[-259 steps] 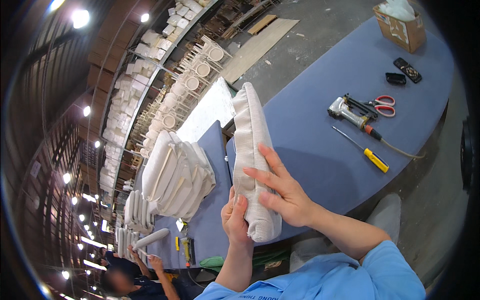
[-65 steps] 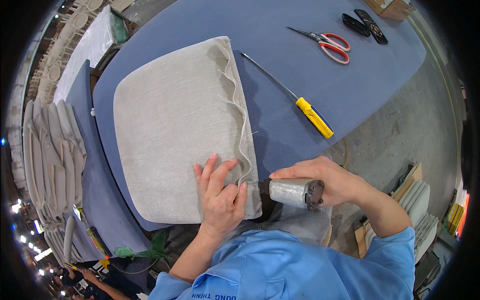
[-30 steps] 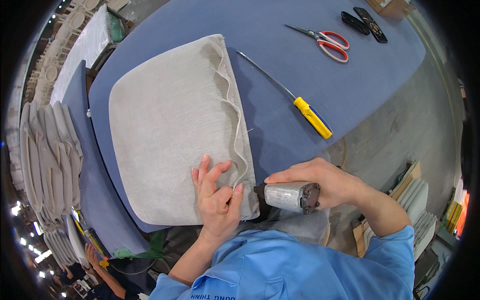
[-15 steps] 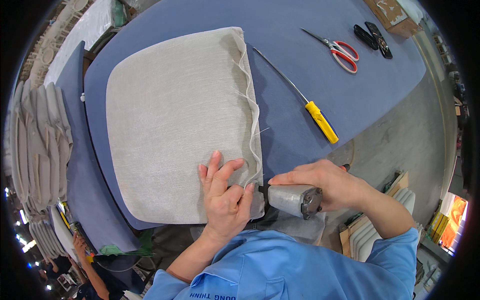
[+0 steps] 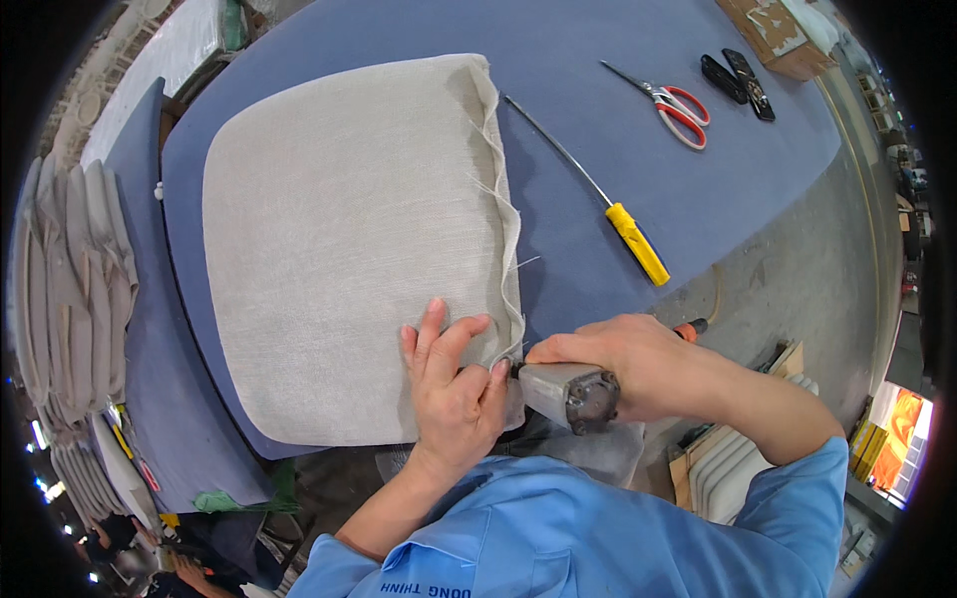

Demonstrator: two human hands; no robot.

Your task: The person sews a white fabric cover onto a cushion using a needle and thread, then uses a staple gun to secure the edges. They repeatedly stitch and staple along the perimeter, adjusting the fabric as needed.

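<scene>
Two hands work the near right corner of a beige cushion [image 5: 349, 249] lying flat on a blue bench [image 5: 618, 130]. Half a second ago the view sat a little differently; the hands' positions are unchanged, and eight seconds back the cushion stood on edge rather than flat. The left hand [image 5: 454, 394] lies on the woven cover, fingers [image 5: 431, 324] spread and pressing the fabric near the gathered seam. The right hand [image 5: 618, 364] is clamped around a grey stapler [image 5: 563, 391], its nose touching the cushion's corner beside the left fingertips. That corner overhangs the bench's near edge, just above the person's blue shirt. Loose threads trail from the ruffled right seam. Beyond it lies open bench, with a yellow-handled screwdriver [image 5: 638, 242] near the edge, red-handled scissors [image 5: 678, 105] farther off, and two black objects [image 5: 736, 78] beside a cardboard box [image 5: 773, 30]. Stacked pale cushions [image 5: 70, 289] stand at far left, well apart.
</scene>
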